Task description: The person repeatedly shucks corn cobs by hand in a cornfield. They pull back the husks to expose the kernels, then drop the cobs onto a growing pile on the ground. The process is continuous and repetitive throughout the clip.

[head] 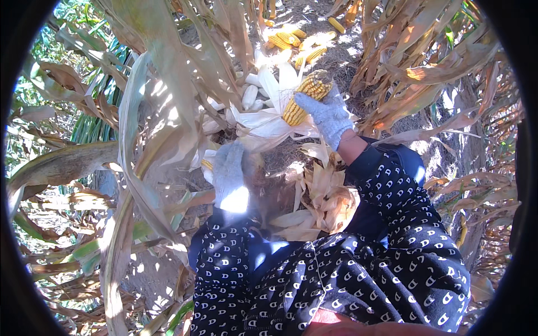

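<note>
My right hand (330, 115), in a pale knitted work glove, grips a bare yellow ear of corn (304, 98) with the thumb across its kernels. The ear leans up and to the right, its far end ragged. Pale peeled husks (265, 126) fan out behind it and to its left. My left hand (229, 174), gloved too, is lower and to the left, back upward with its fingers pointing away from me. Beside it shows a strip of yellow kernels (207, 164) between pale husks. The left fingertips and anything under them are hidden.
Several bare corn ears (288, 38) lie on the soil farther ahead. Ears still in white husks (249, 97) lie nearer, behind the peeled husks. Dry husks (328, 193) lie before my knees. Dry corn stalks and leaves (134, 147) crowd both sides, some hanging close to my left arm.
</note>
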`<act>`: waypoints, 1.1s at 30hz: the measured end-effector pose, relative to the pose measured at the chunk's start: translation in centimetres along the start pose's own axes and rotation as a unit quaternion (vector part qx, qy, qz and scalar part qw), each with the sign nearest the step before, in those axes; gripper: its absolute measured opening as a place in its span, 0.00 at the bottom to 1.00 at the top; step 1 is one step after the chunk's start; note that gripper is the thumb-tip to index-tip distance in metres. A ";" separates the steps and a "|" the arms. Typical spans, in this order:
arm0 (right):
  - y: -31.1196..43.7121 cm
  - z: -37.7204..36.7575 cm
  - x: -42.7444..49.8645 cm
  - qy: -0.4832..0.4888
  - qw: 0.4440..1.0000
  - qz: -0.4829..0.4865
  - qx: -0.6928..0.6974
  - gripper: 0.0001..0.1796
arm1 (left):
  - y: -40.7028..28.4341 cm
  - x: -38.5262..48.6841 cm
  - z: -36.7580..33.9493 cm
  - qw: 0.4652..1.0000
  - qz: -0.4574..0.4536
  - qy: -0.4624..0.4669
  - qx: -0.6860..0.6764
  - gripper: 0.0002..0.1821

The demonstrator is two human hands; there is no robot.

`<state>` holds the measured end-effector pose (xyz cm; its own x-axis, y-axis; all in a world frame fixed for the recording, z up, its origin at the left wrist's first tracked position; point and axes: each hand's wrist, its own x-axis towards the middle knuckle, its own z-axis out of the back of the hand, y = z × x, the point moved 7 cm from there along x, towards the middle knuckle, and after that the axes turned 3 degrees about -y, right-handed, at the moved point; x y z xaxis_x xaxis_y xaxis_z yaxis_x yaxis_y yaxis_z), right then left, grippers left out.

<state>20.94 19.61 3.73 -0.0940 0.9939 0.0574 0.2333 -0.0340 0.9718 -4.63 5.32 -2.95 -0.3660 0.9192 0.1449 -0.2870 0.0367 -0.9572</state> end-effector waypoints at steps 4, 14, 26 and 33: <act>0.2 -0.5 -0.4 0.033 0.990 0.024 -0.136 0.38 | -7.2 -2.3 -5.3 0.979 0.060 0.126 -0.146 0.12; 0.6 -5.1 -4.8 0.150 0.984 -0.093 0.013 0.41 | -8.2 0.7 -6.8 0.989 0.060 0.103 -0.087 0.47; 4.7 -4.0 -2.0 0.058 0.972 -0.107 0.200 0.22 | -7.6 -1.2 -12.1 0.965 0.135 0.166 -0.151 0.31; 5.6 -4.1 -1.0 0.085 0.947 -0.117 0.287 0.14 | -10.0 -1.6 -11.9 0.971 0.114 0.179 -0.106 0.30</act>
<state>18.36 18.02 10.07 -0.3505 0.9346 -0.0604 0.6708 0.2955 0.6803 9.33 8.10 3.40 -0.0557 0.9890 -0.1372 -0.0318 -0.1391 -0.9898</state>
